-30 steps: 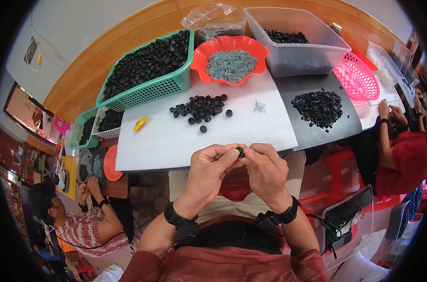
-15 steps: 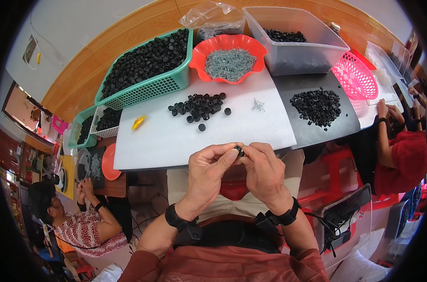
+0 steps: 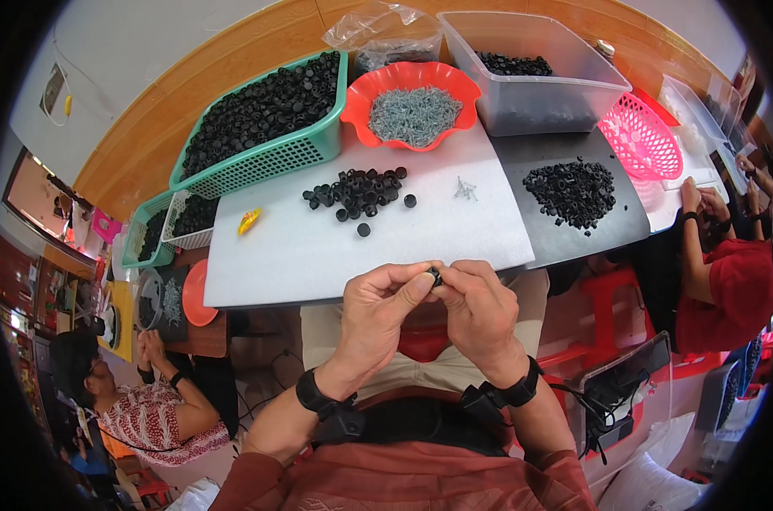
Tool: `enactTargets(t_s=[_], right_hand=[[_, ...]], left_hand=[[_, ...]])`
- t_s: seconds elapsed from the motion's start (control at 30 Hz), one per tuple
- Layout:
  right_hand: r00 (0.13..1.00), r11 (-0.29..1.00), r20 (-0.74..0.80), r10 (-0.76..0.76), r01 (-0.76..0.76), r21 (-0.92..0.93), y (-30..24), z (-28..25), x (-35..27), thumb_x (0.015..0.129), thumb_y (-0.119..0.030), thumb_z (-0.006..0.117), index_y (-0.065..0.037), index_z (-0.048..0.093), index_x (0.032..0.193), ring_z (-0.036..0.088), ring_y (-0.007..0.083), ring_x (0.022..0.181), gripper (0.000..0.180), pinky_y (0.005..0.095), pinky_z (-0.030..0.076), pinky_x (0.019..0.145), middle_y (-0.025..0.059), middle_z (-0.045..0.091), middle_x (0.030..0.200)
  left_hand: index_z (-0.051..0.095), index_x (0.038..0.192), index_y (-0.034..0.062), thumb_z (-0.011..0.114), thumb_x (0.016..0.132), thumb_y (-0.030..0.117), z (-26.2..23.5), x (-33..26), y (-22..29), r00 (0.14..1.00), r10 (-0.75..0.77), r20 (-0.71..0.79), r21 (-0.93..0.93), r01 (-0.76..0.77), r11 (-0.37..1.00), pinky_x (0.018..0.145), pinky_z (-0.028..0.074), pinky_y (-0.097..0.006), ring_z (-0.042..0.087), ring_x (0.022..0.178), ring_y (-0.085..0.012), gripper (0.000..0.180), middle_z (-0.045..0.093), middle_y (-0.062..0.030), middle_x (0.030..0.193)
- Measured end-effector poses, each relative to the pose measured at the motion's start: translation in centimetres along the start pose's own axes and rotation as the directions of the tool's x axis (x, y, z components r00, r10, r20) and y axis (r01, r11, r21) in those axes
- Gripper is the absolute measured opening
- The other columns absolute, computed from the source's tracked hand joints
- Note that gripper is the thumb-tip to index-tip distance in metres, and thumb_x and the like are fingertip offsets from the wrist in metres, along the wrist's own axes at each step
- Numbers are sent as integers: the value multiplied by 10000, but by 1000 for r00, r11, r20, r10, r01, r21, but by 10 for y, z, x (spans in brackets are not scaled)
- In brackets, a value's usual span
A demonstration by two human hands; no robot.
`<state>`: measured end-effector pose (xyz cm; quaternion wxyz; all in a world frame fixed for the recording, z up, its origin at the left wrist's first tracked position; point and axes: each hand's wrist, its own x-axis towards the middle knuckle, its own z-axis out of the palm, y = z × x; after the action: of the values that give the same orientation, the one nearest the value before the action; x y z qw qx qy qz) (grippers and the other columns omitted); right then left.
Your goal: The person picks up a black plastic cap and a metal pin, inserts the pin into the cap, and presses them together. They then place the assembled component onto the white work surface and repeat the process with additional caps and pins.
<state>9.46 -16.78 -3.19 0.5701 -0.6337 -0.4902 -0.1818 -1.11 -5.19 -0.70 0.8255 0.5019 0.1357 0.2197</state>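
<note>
A small black plastic cap [image 3: 436, 276] is pinched between my two hands, just off the near edge of the white foam sheet [image 3: 293, 260]. My left hand [image 3: 380, 300] closes on it with thumb and forefinger. From the other side, the fingertips of my right hand [image 3: 478, 307] press on the same piece and partly hide it. Farther out on the sheet lies a loose pile of black caps [image 3: 357, 192], with a few single ones beside it. To their right is a little heap of grey screws [image 3: 465, 189].
Along the back stand a green basket of black caps [image 3: 318, 145], a red scalloped bowl of screws [image 3: 361, 119] and a clear plastic bin [image 3: 531, 106]. Small black parts [image 3: 569, 194] lie on a dark mat. A yellow wrapped packet [image 3: 249, 221] rests at left. Other people sit on both sides.
Both hands stay together around the cap with only a slight shift of the fingers. At left, the neighbouring person's hands have moved slightly.
</note>
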Motion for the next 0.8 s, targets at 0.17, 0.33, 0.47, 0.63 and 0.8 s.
enactTargets(t_s=[0.17, 0.33, 0.47, 0.63, 0.8], right_hand=[[1000, 1000, -10, 3, -2, 31, 3, 0, -3, 830, 61, 750, -13, 639, 1087, 714, 280, 741, 290, 346, 587, 600, 145, 674, 977], [1000, 999, -1, -5, 5, 52, 5, 0, -4, 823, 70, 754, -2, 631, 1076, 718, 275, 745, 290, 343, 593, 605, 151, 676, 981], [1000, 998, 27, 2, -4, 67, 3, -4, -1, 804, 77, 759, -2, 626, 1081, 717, 280, 741, 317, 346, 590, 599, 151, 678, 970], [998, 998, 34, -50, 49, 27, 6, -3, -4, 787, 73, 768, -12, 621, 1082, 712, 293, 726, 340, 352, 584, 586, 148, 679, 958], [991, 990, 3, -131, 131, -48, 6, -1, -5, 782, 43, 785, -17, 620, 1077, 702, 297, 728, 343, 352, 576, 580, 139, 672, 954]], left_hand=[[708, 1135, -28, 670, 987, 49, 1, -1, 0, 999, -35, 32, -61, 37, 997, 894, 600, -321, 710, 974, -185, 171, 730, -153, 1135], [714, 1119, -12, 673, 986, 52, 0, -2, -3, 999, -33, 42, -86, 36, 996, 876, 590, -309, 704, 953, -171, 153, 735, -140, 1120], [713, 1105, -7, 672, 989, 58, -2, -3, -3, 997, -48, 58, -90, 53, 995, 883, 586, -314, 703, 960, -170, 139, 735, -141, 1118], [704, 1123, -32, 681, 982, 50, -1, -6, -4, 996, -69, 64, -135, 77, 988, 909, 582, -285, 703, 974, -150, 165, 735, -139, 1122], [697, 1134, -30, 683, 981, 48, 3, -8, -2, 996, -56, 65, -135, 64, 989, 930, 567, -285, 694, 999, -143, 173, 733, -133, 1123]])
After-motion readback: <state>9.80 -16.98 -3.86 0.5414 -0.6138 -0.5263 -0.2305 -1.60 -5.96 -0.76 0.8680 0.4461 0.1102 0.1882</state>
